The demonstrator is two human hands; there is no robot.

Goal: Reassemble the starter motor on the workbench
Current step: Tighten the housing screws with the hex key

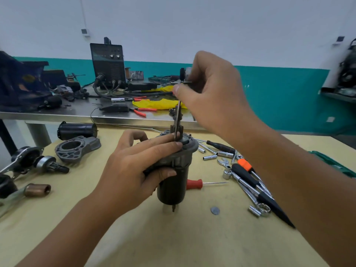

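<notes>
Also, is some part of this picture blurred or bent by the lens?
Head view: light is soft and even. The right hand and its thin tool are slightly motion-blurred, and the object at the far right edge is smeared. The steel bench edge slopes, from wide-angle distortion.

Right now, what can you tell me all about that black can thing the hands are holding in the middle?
The starter motor is a dark, round, metal-looking can standing upright on the yellowish workbench. On top sits a grey metal cap with a toothed shaft poking straight up. A small stub sticks out underneath. The left hand wraps around its upper part, thumb across the front and a finger lying on the cap. The right hand holds a thin metal tool straight down onto the top beside the shaft.
</notes>
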